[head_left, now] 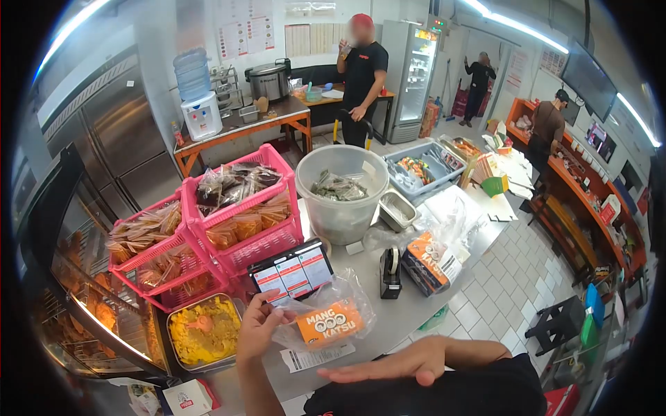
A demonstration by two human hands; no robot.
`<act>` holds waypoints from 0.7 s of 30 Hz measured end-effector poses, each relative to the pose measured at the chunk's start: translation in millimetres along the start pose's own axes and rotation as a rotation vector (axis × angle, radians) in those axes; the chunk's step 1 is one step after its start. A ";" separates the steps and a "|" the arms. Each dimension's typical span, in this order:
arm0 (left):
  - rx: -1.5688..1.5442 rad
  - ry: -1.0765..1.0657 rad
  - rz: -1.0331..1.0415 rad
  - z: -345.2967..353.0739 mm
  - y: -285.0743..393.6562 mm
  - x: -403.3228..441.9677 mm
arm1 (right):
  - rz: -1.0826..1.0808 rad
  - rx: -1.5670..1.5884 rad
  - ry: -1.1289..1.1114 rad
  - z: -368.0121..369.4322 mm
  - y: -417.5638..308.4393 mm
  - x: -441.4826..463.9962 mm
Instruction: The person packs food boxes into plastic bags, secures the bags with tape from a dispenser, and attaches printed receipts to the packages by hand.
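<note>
My left hand (pixel 258 326) is raised at the lower left corner of a tablet (pixel 291 272) with a lit screen of order panels. Its fingers are apart and slightly bent, and the fingertips overlap the left edge of a clear plastic bag (pixel 361 305). Inside that bag lies an orange box (pixel 330 323) printed "MANG KATSU". A printed paper slip (pixel 316 357) sticks out beneath the bag. Held flat with fingers stretched out, my right hand (pixel 388 364) is in front of my body, nearest the slip, with nothing in it.
Pink baskets (pixel 239 258) of packets and a tray of yellow food (pixel 203 333) stand left. Behind are a large tub (pixel 340 208) and metal pan (pixel 399 210). A tape dispenser (pixel 390 274) and another bagged box (pixel 429 260) are right. A person (pixel 364 69) stands beyond the counter.
</note>
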State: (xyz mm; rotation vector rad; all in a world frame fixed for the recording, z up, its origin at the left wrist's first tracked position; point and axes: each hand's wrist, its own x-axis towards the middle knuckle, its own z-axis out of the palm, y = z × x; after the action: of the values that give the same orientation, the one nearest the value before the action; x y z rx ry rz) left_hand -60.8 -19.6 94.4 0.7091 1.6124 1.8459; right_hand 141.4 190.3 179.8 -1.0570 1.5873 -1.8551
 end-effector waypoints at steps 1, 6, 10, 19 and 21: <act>-0.098 0.030 -0.007 2.5 -0.3 4.3 | -0.026 -0.098 -0.266 5.0 8.9 4.9; -0.227 0.015 -0.049 19.0 -16.2 5.2 | -0.069 -0.148 -0.025 -12.2 5.1 -7.1; -0.153 -0.023 -0.059 51.4 -29.5 14.6 | 0.146 -0.188 0.759 -35.6 29.1 -46.3; 0.971 -0.092 -0.059 141.2 -88.6 49.0 | 0.270 -0.241 1.397 -55.6 55.8 -127.8; 1.007 -0.103 -0.182 145.4 -100.8 58.9 | 0.253 -0.355 1.480 -76.6 41.0 -151.8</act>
State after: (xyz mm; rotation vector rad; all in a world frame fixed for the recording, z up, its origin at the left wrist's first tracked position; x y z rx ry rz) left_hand 11.5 132.3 13.9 0.9792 2.4080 0.7576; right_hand 164.4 344.4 100.3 0.7391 2.6338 -2.2570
